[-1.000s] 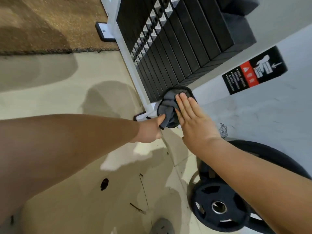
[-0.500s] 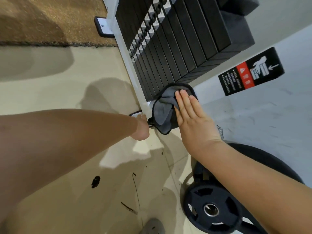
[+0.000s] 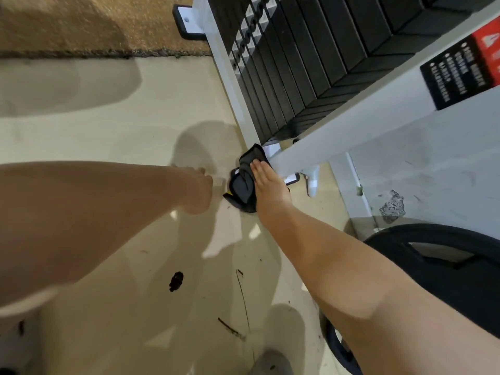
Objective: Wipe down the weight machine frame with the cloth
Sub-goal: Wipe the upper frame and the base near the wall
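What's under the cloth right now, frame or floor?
The cloth lies over the frame's white base plate, with the right hand pressing flat on top. Bits of plate show at its upper and right edges. Whatever is directly beneath is covered.

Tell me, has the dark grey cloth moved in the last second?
Yes. The dark grey cloth, pressed by the right hand, has slid off the bottom of the black weight stack, down to the foot of the white frame.

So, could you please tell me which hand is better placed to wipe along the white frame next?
Probably the right hand: it lies flat on the cloth at the foot of the white frame, while the left hand is blurred and seems clear of it.
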